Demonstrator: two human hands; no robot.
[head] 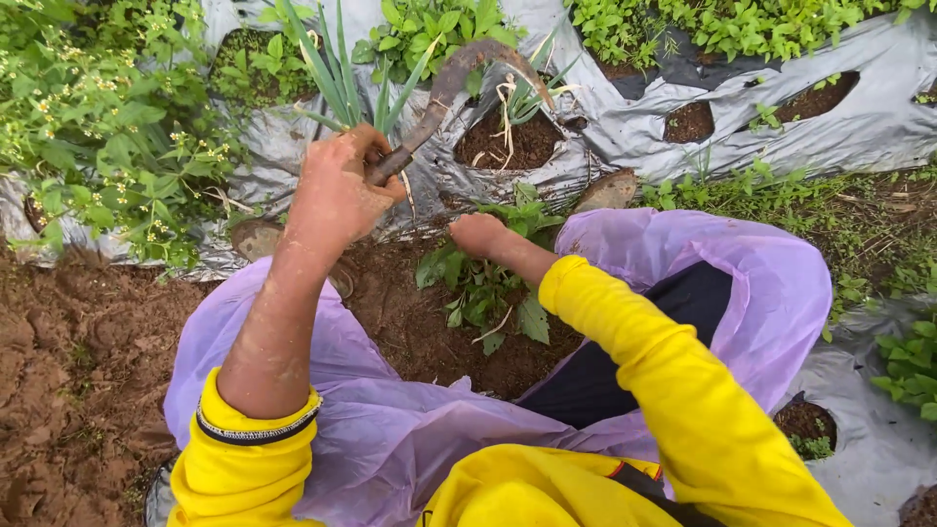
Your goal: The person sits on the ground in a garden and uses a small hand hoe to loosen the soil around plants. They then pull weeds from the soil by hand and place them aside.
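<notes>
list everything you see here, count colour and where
sickle: one, rusty brown curved blade, raised over the plastic sheet
leafy weed: one clump, green, on soil between the knees
plastic mulch sheet: silver-grey, across the top, with planting holes
grass-like plant: one, green blades, beside the sickle
flowering bush: green with small yellow flowers, top left
bare soil: reddish brown, left
purple cover: one, over the lap
left hand: soil-stained, grips the sickle handle
right hand: closed on the weed's top
</notes>
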